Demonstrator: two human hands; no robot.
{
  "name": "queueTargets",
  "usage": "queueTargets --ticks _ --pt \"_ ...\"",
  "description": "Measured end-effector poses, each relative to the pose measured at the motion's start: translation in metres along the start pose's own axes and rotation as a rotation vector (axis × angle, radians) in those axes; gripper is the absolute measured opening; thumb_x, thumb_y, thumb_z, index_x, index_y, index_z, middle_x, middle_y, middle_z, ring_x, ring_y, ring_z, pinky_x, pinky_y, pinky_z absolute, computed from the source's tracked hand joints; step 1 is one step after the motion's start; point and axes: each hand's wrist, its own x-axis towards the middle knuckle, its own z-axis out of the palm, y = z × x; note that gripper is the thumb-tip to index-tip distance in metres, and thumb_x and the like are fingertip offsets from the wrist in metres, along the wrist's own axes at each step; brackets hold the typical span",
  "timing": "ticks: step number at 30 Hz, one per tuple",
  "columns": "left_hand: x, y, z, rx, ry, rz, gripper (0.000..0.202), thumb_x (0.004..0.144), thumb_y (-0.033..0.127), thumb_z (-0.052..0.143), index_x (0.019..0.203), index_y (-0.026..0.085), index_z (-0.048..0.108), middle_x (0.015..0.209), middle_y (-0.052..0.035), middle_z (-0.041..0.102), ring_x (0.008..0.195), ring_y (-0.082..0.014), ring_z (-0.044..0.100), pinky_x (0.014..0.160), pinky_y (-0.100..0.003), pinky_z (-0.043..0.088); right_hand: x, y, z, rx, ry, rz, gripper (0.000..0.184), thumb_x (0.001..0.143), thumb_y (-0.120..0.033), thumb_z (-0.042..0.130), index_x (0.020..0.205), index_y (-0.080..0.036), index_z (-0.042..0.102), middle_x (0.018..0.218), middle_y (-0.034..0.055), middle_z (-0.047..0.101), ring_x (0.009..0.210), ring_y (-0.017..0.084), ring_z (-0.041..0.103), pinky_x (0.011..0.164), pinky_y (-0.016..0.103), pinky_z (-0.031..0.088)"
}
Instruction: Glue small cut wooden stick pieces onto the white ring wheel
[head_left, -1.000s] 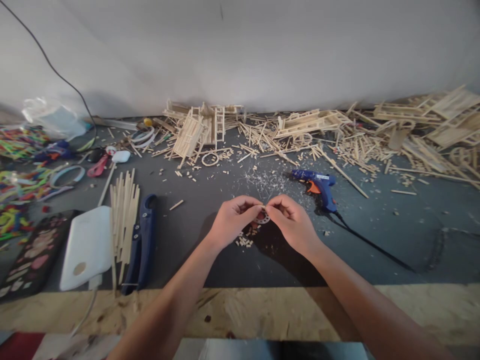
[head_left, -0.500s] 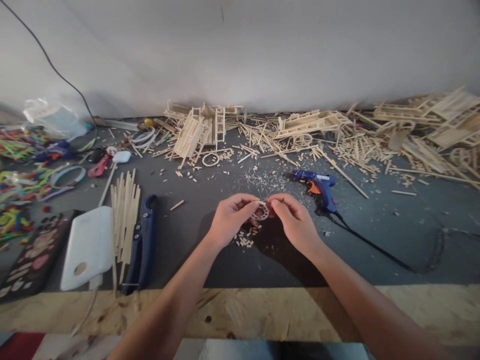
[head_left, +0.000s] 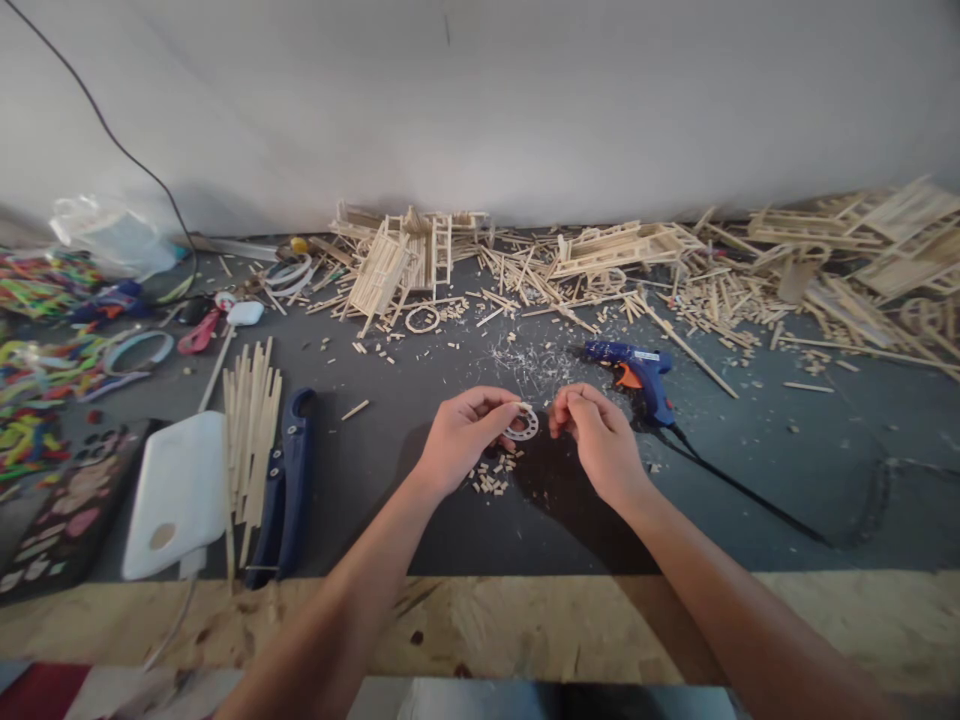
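My left hand [head_left: 469,435] pinches a small pale ring with holes around it [head_left: 529,424] between thumb and fingers, just above the dark work surface. To the right of the ring, my right hand [head_left: 600,440] is apart from it, thumb and fingertips pressed together; whether something tiny is between them I cannot make out. Small cut pieces of wooden stick [head_left: 491,476] lie under the left hand. A blue hot glue gun [head_left: 637,370] with an orange trigger rests beyond the right hand, and white glue strands [head_left: 529,358] are scattered beside its nozzle.
Built stick models [head_left: 382,270] and loose sticks line the wall. On the left lie a blue cutter [head_left: 289,480], a bundle of sticks [head_left: 251,430], a white power bank [head_left: 176,495], a patterned phone case [head_left: 75,500] and colourful strips [head_left: 45,370]. The glue gun's cable [head_left: 750,495] trails right.
My right hand has drawn away from the ring to the right, its fingers curling together. The left hand stays in place, still holding the ring.
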Motion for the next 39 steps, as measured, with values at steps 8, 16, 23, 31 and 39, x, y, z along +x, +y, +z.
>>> queueTargets --ticks 8,16,23,31,39 --pt "0.0012 -0.0016 -0.0011 0.021 -0.006 0.013 0.019 0.073 0.031 0.07 0.08 0.014 0.067 0.066 -0.0024 0.067 0.061 -0.0119 0.063 0.053 -0.023 0.052 0.0016 0.0019 -0.0003 0.01 0.01 0.034 0.012 0.08 -0.023 0.043 0.07 -0.022 0.05 0.06 -0.0032 0.048 0.057 0.014 0.05 0.056 0.029 0.041" --pt "0.001 -0.0017 -0.0022 0.016 -0.016 0.015 0.019 0.074 0.031 0.07 0.081 0.014 0.068 0.066 -0.0026 0.068 0.062 -0.0122 0.063 0.053 -0.022 0.053 0.001 0.0014 -0.001 -0.033 0.0 0.052 0.01 0.081 -0.025 0.048 0.075 -0.021 0.055 0.063 -0.0032 0.054 0.059 0.013 0.052 0.061 0.03 0.043" --pt "0.0004 -0.0013 -0.0014 0.019 -0.008 0.017 0.019 0.073 0.032 0.07 0.081 0.014 0.068 0.067 -0.0029 0.068 0.062 -0.0128 0.063 0.053 -0.023 0.053 0.0004 -0.0027 0.0001 -0.092 0.004 0.062 0.01 0.08 -0.029 0.05 0.079 -0.021 0.057 0.065 -0.0017 0.059 0.06 0.014 0.056 0.062 0.03 0.046" --pt "0.0011 -0.0007 -0.0011 0.01 -0.003 0.003 0.018 0.073 0.031 0.07 0.08 0.015 0.068 0.066 -0.0024 0.068 0.06 -0.012 0.062 0.052 -0.023 0.052 0.0005 -0.0019 -0.0005 -0.074 0.011 0.09 0.009 0.079 -0.03 0.053 0.082 -0.021 0.057 0.07 -0.0007 0.062 0.06 0.014 0.058 0.063 0.031 0.047" --pt "0.0007 -0.0007 -0.001 0.005 -0.006 0.004 0.018 0.073 0.031 0.07 0.08 0.015 0.068 0.066 -0.0024 0.068 0.061 -0.0122 0.063 0.052 -0.022 0.052 0.0005 -0.0013 -0.0002 -0.002 0.014 0.106 0.006 0.078 -0.026 0.053 0.078 -0.021 0.057 0.067 -0.002 0.06 0.059 0.014 0.055 0.063 0.031 0.045"
